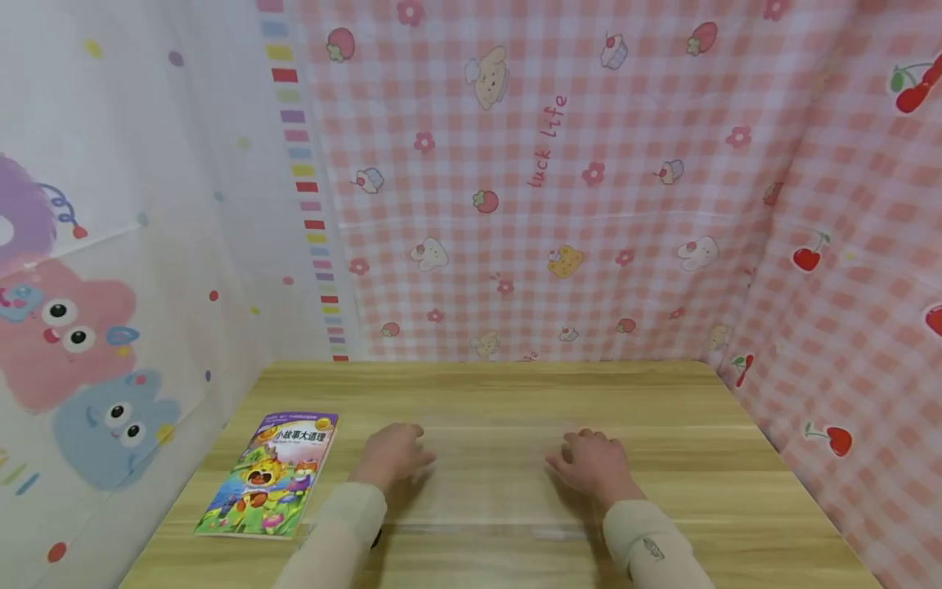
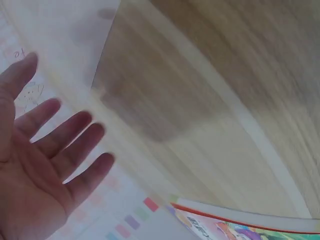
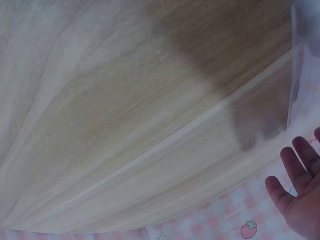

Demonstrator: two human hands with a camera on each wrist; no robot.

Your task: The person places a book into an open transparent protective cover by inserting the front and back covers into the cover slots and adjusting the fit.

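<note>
Between the two hands lies a clear, see-through plastic sheet (image 1: 500, 474) on the wooden table. My left hand (image 1: 397, 455) is by its left side, and my right hand (image 1: 592, 462) is by its right side. In the left wrist view the left hand (image 2: 55, 170) has its fingers apart and loosely extended, with nothing in the palm. Fingers of the right hand (image 3: 302, 185) are likewise spread in the right wrist view, where a clear edge of the sheet (image 3: 296, 75) shows. Whether either hand touches the sheet, I cannot tell.
A colourful children's book (image 1: 268, 478) lies flat on the table's left side, left of the left hand. The wood-grain table (image 1: 706, 458) meets a pink checked cloth (image 1: 515, 204) at the back and right. A white cartoon-printed cloth (image 1: 184, 270) hangs on the left.
</note>
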